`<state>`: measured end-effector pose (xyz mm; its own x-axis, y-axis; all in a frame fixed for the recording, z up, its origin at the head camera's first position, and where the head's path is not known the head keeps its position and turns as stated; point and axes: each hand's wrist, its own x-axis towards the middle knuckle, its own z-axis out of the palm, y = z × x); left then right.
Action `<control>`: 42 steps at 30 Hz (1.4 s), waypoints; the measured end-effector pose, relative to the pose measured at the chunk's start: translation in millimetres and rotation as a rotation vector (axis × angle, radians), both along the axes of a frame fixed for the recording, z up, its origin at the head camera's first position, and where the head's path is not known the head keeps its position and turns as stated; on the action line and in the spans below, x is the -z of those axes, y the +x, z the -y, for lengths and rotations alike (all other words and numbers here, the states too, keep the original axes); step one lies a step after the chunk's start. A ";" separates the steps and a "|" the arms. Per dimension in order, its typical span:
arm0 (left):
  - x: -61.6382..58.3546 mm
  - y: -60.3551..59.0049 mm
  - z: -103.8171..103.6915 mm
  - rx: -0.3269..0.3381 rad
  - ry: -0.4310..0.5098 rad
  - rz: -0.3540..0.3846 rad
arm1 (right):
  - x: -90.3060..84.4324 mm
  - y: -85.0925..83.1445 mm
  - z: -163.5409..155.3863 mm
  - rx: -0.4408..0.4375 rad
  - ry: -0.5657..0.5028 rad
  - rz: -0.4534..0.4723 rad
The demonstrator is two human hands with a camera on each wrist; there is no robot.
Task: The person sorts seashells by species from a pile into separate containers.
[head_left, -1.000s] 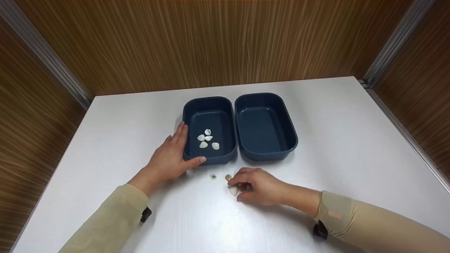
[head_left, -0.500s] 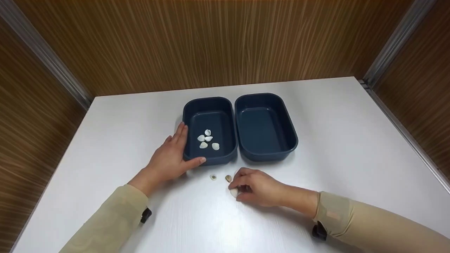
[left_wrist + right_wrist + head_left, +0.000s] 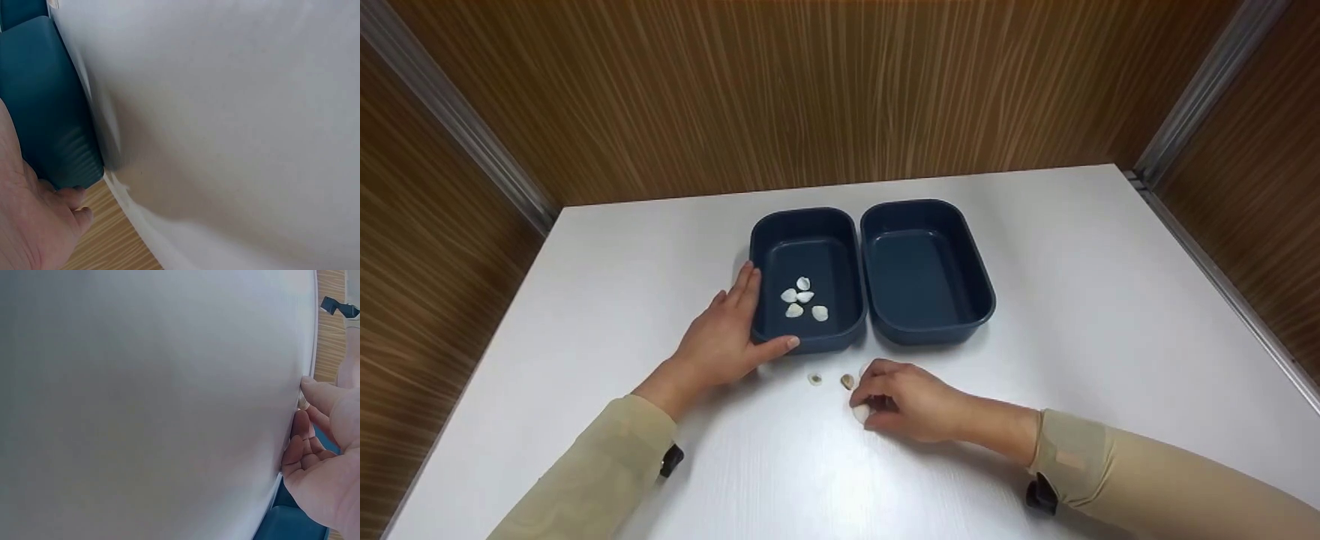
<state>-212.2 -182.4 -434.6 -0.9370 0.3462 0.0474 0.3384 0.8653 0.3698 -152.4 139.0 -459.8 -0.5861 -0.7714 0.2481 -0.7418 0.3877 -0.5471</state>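
Observation:
My left hand rests on the near left corner of the left dark blue bin, fingers straight along its side and thumb over the front rim. In the left wrist view, that hand lies against the bin's outer wall. Several white seashells lie in this bin. In front of the bins, my right hand pinches a white seashell between thumb and fingers at the tabletop. A brownish shell and a small pale shell lie to its left. Another white shell is partly hidden behind the fingers.
A second dark blue bin stands right beside the first, with nothing inside. Both are on a white table. Wood-grain panels enclose the table at the back and sides.
The right thumb and fingers have closed on the white shell and drawn it slightly to the right. My left hand and both bins have stayed put.

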 end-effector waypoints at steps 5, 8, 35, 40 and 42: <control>0.4 -0.2 0.0 0.003 0.001 0.000 | -1.9 0.1 0.2 0.013 0.021 0.002; 0.6 -0.2 -0.1 0.003 0.001 0.000 | -2.5 0.6 0.7 0.017 0.022 0.011; -1.7 0.5 1.3 -0.007 -0.019 0.009 | -4.4 1.0 2.6 -0.046 0.005 0.063; -1.2 0.6 1.5 -0.007 -0.018 0.010 | -6.0 1.8 2.6 -0.045 0.007 0.070; -0.7 1.1 1.2 -0.005 -0.013 0.007 | -6.9 2.2 1.8 -0.048 0.001 0.078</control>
<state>-211.1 -183.6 -433.8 -0.9389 0.3422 0.0360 0.3316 0.8717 0.3608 -150.3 137.2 -452.9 -0.5659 -0.7993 0.2025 -0.7146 0.3529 -0.6040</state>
